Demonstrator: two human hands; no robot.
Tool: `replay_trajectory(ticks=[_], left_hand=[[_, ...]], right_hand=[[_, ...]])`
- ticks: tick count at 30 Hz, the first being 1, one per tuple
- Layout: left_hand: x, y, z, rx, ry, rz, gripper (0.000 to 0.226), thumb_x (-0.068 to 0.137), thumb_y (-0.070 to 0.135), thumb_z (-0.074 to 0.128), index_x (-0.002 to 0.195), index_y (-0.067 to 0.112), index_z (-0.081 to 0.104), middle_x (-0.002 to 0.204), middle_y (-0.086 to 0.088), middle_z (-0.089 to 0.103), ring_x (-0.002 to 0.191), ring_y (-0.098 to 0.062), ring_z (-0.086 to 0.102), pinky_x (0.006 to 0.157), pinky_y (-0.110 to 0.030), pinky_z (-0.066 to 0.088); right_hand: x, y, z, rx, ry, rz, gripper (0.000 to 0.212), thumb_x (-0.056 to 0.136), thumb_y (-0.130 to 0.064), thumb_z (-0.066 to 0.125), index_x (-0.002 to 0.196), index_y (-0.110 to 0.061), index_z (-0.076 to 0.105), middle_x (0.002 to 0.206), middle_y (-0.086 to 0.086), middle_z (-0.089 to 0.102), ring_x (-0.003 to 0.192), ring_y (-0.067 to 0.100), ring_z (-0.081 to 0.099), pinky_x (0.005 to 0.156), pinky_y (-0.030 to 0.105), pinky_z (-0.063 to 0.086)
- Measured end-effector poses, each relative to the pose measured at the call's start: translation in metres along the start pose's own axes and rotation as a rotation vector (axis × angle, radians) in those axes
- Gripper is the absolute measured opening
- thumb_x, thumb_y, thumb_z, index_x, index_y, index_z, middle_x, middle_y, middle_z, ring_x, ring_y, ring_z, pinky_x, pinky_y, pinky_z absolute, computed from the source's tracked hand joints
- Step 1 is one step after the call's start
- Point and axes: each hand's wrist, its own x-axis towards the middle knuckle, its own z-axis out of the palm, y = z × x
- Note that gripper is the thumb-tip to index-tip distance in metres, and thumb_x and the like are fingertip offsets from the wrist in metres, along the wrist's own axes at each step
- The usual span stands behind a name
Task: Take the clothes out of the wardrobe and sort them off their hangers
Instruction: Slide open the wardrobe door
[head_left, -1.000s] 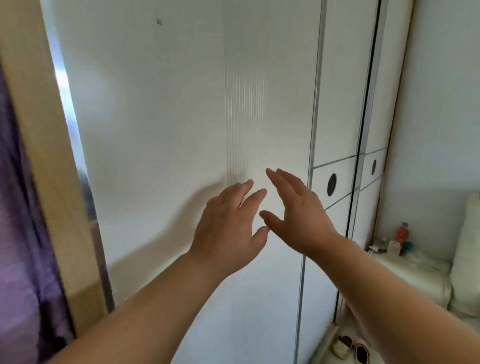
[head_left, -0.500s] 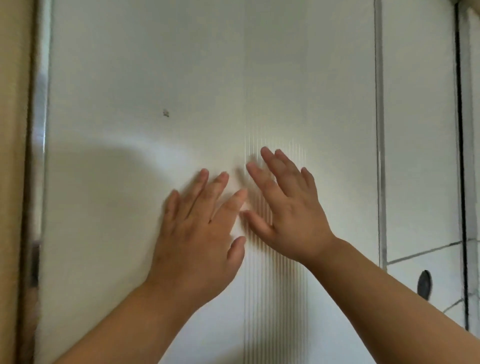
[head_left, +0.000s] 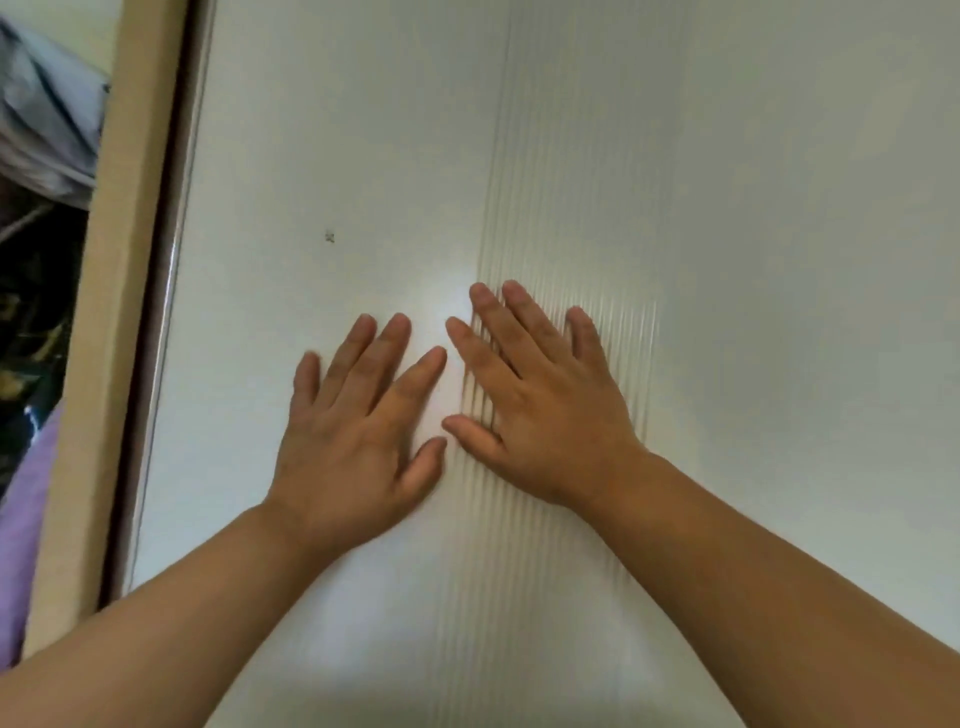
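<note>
Left hand (head_left: 358, 431): palm flat on the white wardrobe door (head_left: 753, 260), fingers straight and slightly spread, gripping nothing.
Right hand (head_left: 540, 410): also flat on the door, fingers apart, just right of the left hand; the two thumb tips nearly meet.
Ribbed strip (head_left: 561, 208): a grooved band running up the door's middle; the right hand lies on it, the left hand just beside it.
Mark (head_left: 329, 237): a small dark speck on the door above the left hand, too small to read.
Frame (head_left: 119, 312): a beige wooden upright along the door's left edge.
Clothes (head_left: 36, 260): fabrics beyond the frame, left of the door, with grey-blue cloth (head_left: 47, 119) on top, a dark patterned piece below it and purple cloth (head_left: 26, 509) lowest. Whether they hang inside the wardrobe I cannot tell.
</note>
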Motion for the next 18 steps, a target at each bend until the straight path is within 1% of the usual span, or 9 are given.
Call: replay_trajectory(ticks=[2,4,6,8,10,13,16,18], left_hand=[[-0.002,0.011,-0.005,-0.017,-0.066,-0.064,0.07,0.082,0.053,0.038,0.147,0.026,0.03,0.157,-0.001,0.012,0.146,-0.021,0.006,0.11,-0.057,0.016],[-0.004,0.019,-0.011,-0.055,-0.129,-0.134,0.074,0.081,0.058,0.035,0.149,0.032,0.02,0.155,0.01,-0.003,0.144,-0.011,-0.007,0.113,-0.05,0.008],[-0.004,0.024,-0.019,-0.076,-0.178,-0.178,0.076,0.08,0.06,0.038,0.149,0.036,0.017,0.155,0.013,-0.006,0.144,-0.008,-0.01,0.117,-0.046,0.009],[-0.002,0.025,-0.029,-0.057,-0.215,-0.218,0.078,0.08,0.059,0.045,0.149,0.037,0.017,0.159,0.008,-0.001,0.146,-0.012,-0.005,0.118,-0.044,0.012],[-0.001,0.024,-0.038,-0.015,-0.245,-0.303,0.083,0.081,0.059,0.054,0.149,0.037,0.012,0.16,0.004,-0.001,0.146,-0.015,-0.003,0.118,-0.04,0.009],[-0.006,0.013,-0.043,0.104,-0.325,-0.446,0.105,0.072,0.062,0.065,0.148,0.038,-0.002,0.159,0.003,-0.009,0.146,-0.02,-0.006,0.117,-0.043,0.01],[-0.012,-0.001,-0.044,0.174,-0.352,-0.571,0.119,0.063,0.068,0.07,0.146,0.04,-0.012,0.158,0.0,-0.013,0.146,-0.024,-0.006,0.117,-0.048,0.013],[-0.015,-0.008,-0.043,0.161,-0.335,-0.671,0.125,0.059,0.072,0.069,0.146,0.038,-0.013,0.158,-0.004,-0.014,0.146,-0.025,-0.008,0.118,-0.046,0.011]], right_hand=[[-0.002,0.004,0.0,-0.003,0.008,-0.023,0.073,0.085,-0.064,0.025,0.148,-0.026,0.025,0.158,0.001,0.015,0.146,0.02,0.01,0.112,0.051,0.01],[-0.004,0.006,0.003,0.008,0.027,-0.038,0.073,0.085,-0.064,0.026,0.147,-0.026,0.027,0.158,0.001,0.018,0.146,0.02,0.012,0.112,0.05,0.009],[-0.009,0.01,0.005,0.026,0.048,-0.047,0.073,0.085,-0.064,0.027,0.146,-0.025,0.03,0.157,0.001,0.021,0.145,0.021,0.015,0.112,0.051,0.012],[-0.011,0.013,0.007,0.021,0.055,-0.061,0.073,0.085,-0.064,0.026,0.146,-0.024,0.03,0.156,0.002,0.022,0.145,0.022,0.016,0.112,0.051,0.014],[-0.01,0.015,0.006,0.017,0.048,-0.082,0.074,0.085,-0.065,0.028,0.147,-0.024,0.028,0.157,0.002,0.021,0.145,0.022,0.015,0.112,0.051,0.014],[-0.012,0.017,0.006,0.032,0.043,-0.083,0.075,0.085,-0.065,0.036,0.147,-0.024,0.029,0.156,0.002,0.022,0.145,0.022,0.016,0.112,0.051,0.014],[-0.019,0.021,0.008,0.044,0.06,-0.08,0.073,0.085,-0.063,0.04,0.146,-0.023,0.032,0.156,0.002,0.024,0.144,0.022,0.019,0.112,0.053,0.015],[-0.023,0.025,0.009,0.042,0.074,-0.087,0.072,0.086,-0.062,0.043,0.145,-0.022,0.034,0.155,0.003,0.026,0.143,0.023,0.022,0.112,0.053,0.017]])
